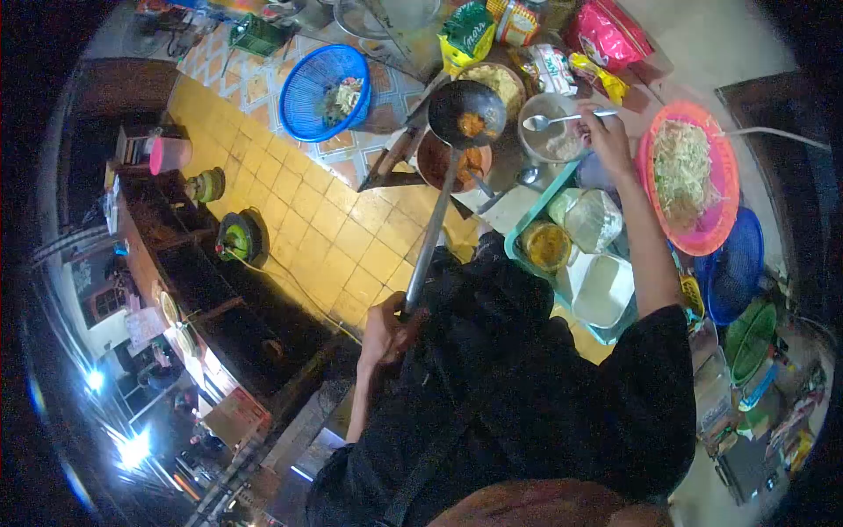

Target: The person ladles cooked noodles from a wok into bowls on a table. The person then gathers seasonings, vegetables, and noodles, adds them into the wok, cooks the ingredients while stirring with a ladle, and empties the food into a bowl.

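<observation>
My left hand [386, 334] is wrapped round the long metal handle of a dark, deep ladle [442, 110]. Some orange-red paste [471, 124] lies in the ladle's bowl. Beneath it, partly hidden, stands a container of red sauce [432, 163] with a utensil in it. My right hand [606, 139] pinches the handle of a metal spoon [566, 118]. The spoon's bowl is over a round tub [529, 139] that holds a white powdery substance. Behind the ladle is a bowl of pale yellowish food [502, 83].
Close to me sits a teal tray [566, 184] with jars and a white container [604, 288]. An orange-pink basin [727, 202] of shredded vegetable is at right. A blue basket [303, 97], seasoning packets [465, 37] and a pink bag [608, 33] stand farther back. Yellow tiled floor [299, 220] lies left.
</observation>
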Available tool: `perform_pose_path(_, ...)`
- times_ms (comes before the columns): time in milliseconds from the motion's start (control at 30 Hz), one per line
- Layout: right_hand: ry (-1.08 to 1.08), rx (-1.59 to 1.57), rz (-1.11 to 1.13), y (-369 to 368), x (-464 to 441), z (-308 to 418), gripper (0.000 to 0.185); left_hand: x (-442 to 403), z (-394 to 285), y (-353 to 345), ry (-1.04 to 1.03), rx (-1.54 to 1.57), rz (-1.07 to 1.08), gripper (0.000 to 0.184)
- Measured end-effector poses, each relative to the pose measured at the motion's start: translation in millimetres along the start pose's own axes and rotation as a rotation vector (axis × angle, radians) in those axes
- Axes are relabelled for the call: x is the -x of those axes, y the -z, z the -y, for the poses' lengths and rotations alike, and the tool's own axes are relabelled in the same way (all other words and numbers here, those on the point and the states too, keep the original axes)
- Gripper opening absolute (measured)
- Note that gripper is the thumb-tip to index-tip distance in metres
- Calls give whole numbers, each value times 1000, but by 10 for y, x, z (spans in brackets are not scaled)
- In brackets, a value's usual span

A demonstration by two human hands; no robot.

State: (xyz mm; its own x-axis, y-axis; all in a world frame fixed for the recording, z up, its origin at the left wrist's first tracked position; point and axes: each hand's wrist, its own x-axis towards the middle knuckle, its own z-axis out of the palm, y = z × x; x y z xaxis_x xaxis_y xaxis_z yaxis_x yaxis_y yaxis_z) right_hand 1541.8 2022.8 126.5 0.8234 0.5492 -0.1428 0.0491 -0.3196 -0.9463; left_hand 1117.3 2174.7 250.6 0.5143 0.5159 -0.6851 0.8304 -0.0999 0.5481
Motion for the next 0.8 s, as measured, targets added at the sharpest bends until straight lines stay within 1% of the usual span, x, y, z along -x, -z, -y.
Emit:
perform_pose_path(33, -22, -34, 10, -17, 54, 191, 27, -18, 69, -23, 2, 5, -11, 23)
perform_pose_path(100, -41, -67, 31, -84, 31, 275, 25, -35, 145, -55, -106, -11, -27, 23)
perform_pose_path(133, 110, 159, -27, -144, -2, 203, 23, -30, 160, -60, -102, -6, -35, 23)
perform_pose_path(167, 260, 382, -86, -192, -22, 167, 22, -7, 35, -20, -68, -83, -12, 24)
perform_pose_path(200, 364, 384, -92, -210, 1, 244, 27, 26, -57, 10, -35, -161, 13, 25)
perform_pose_path(233, 367, 382, -90, -216, -68, 162, 27, 55, -103, 18, -35, -160, 9, 25)
perform_pose_path(300, 252, 871, 96, -211, -286, -199, 36, 85, -155, 13, 39, -83, 28, 26)
perform_pose_path(333, 250, 871, 96, -242, -316, -364, 36, 88, -152, 8, 39, -83, 29, 26)
perform_pose_path(400, 341, 564, 311, -336, -320, -480, 44, 88, -146, 14, 69, -90, 19, 26)
perform_pose_path(433, 343, 562, 314, -325, -314, -531, 44, 70, -81, 5, 72, -89, 16, 26)
perform_pose_path(500, 185, 406, 204, -305, -180, -319, 42, 32, 57, -28, -161, -89, -97, 26)
perform_pose_path(533, 186, 406, 207, -281, -179, -309, 42, 47, 46, -23, -159, -87, -98, 26)
perform_pose_path(600, 128, 287, 98, -188, -173, -329, 41, 105, -145, 21, 74, -47, -31, 27)
perform_pose_path(733, 128, 270, 76, -93, -157, -407, 36, 87, -29, -7, 3, -55, -63, 28)
perform_pose_path(800, 120, 222, 109, -97, -154, -447, 33, 95, -67, 7, -27, -122, -70, 29)
